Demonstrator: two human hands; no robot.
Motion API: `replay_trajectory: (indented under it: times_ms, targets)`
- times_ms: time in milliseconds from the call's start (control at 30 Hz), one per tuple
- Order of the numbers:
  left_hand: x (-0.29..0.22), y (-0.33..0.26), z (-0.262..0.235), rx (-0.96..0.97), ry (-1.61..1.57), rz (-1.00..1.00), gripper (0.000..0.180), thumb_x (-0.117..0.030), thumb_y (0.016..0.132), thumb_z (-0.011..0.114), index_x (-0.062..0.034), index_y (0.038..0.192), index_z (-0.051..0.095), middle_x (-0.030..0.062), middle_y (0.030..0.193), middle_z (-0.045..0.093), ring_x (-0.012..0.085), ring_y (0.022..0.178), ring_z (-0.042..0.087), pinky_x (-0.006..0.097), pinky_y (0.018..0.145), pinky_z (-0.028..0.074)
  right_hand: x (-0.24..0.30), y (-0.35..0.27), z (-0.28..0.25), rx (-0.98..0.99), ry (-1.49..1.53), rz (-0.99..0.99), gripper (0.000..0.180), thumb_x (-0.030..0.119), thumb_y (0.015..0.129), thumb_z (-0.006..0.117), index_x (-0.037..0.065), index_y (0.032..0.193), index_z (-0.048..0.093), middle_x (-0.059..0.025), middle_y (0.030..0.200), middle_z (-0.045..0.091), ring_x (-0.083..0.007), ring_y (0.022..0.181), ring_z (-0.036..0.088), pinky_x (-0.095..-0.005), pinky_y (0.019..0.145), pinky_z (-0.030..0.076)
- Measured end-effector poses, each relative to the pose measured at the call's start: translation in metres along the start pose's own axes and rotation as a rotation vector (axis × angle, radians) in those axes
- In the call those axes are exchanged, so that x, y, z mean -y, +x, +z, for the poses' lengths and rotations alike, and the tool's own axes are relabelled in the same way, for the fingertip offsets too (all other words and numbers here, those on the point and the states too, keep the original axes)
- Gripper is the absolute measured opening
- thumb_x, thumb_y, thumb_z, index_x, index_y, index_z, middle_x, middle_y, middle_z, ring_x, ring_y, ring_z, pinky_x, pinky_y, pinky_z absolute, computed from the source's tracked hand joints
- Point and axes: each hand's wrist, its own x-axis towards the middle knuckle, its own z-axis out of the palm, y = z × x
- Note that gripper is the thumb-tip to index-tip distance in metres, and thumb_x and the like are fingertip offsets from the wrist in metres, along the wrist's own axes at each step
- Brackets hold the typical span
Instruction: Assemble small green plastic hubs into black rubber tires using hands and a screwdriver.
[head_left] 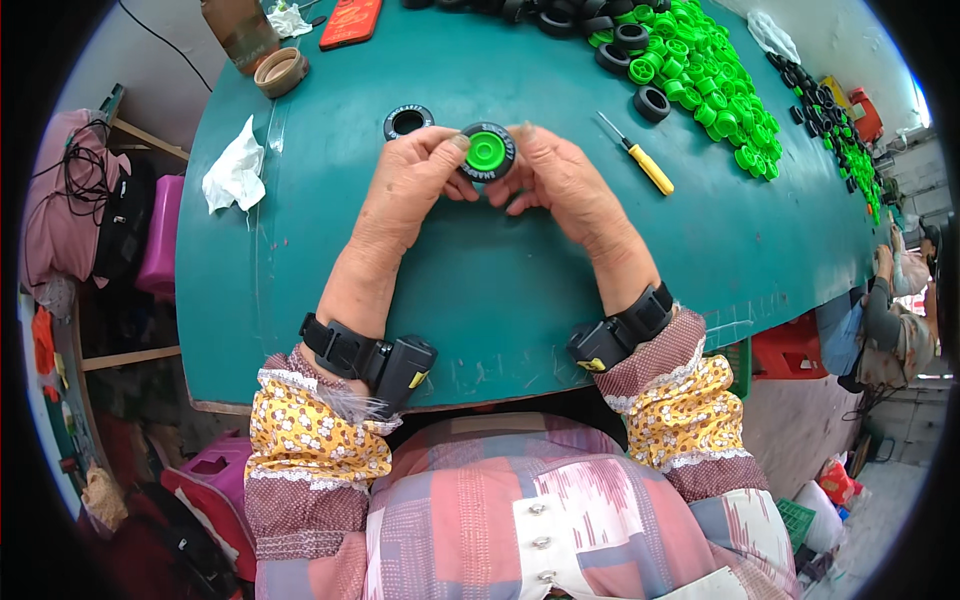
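Between my two hands, above the green table point(480, 290), is a small toy wheel: a black tyre with a bright green hub point(487, 151) inside it. My left hand point(415, 175) pinches the wheel's left side, its thumb on the tyre near the hub. On the right side my right hand point(560, 180) has its thumb at the tyre's edge and its fingers curled below. Just beyond my left hand a loose black tyre point(408, 121) lies flat. A screwdriver point(640, 157) with a yellow handle rests to the right of my right hand.
Green hubs point(705, 80) are heaped at the far right, with black tyres point(652, 103) beside them. White tissue point(235, 168) lies at left, near a round brown container point(281, 72), a brown bottle point(238, 32) and a red phone point(351, 22). Another person point(895, 310) sits at far right.
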Motion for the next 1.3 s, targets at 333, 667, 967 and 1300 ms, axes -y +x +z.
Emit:
replay_trajectory:
  times_ms: [333, 667, 967, 1300]
  targets:
    - [-0.003, 0.001, 0.0, 0.07, -0.057, -0.037, 0.029, -0.024, 0.082, 0.057, 0.0019, 0.095, 0.058, 0.0041, 0.076, 0.06, 0.0083, 0.062, 0.057, 0.018, 0.054, 0.044, -0.011, 0.002, 0.008, -0.143, -0.881, -0.578, 0.063, 0.021, 0.061, 0.074, 0.003, 0.114, 0.044, -0.0176, 0.105, 0.052, -0.0313, 0.096, 0.052, -0.0359, 0.083, 0.043]
    - [0.006, 0.002, 0.009, 0.045, 0.141, 0.134, 0.033, -0.018, 0.078, 0.062, 0.0017, 0.103, 0.053, 0.0057, 0.089, 0.058, 0.0109, 0.081, 0.056, 0.023, 0.073, 0.046, -0.011, -0.001, 0.008, -0.199, -0.987, -0.634, 0.052, 0.02, 0.055, 0.074, 0.002, 0.099, 0.052, -0.015, 0.1, 0.052, -0.032, 0.094, 0.048, -0.039, 0.083, 0.041]
    - [0.004, 0.004, 0.003, -0.1, 0.729, 0.246, 0.015, -0.014, 0.078, 0.059, -0.0001, 0.083, 0.062, 0.004, 0.068, 0.059, 0.0093, 0.066, 0.053, 0.024, 0.059, 0.042, -0.014, 0.0, -0.01, -0.065, -1.201, -0.49, 0.059, 0.028, 0.058, 0.072, 0.004, 0.109, 0.053, -0.016, 0.117, 0.046, -0.032, 0.113, 0.038, -0.0409, 0.096, 0.031]
    - [-0.005, -0.001, 0.002, 0.03, 0.671, 0.104, 0.015, -0.01, 0.074, 0.062, -0.0009, 0.086, 0.061, 0.0083, 0.063, 0.056, 0.0143, 0.056, 0.052, 0.028, 0.054, 0.043, -0.014, 0.001, -0.009, -0.035, -1.168, -0.431, 0.058, 0.03, 0.058, 0.074, 0.008, 0.109, 0.056, -0.0134, 0.121, 0.045, -0.0302, 0.116, 0.037, -0.041, 0.098, 0.03]
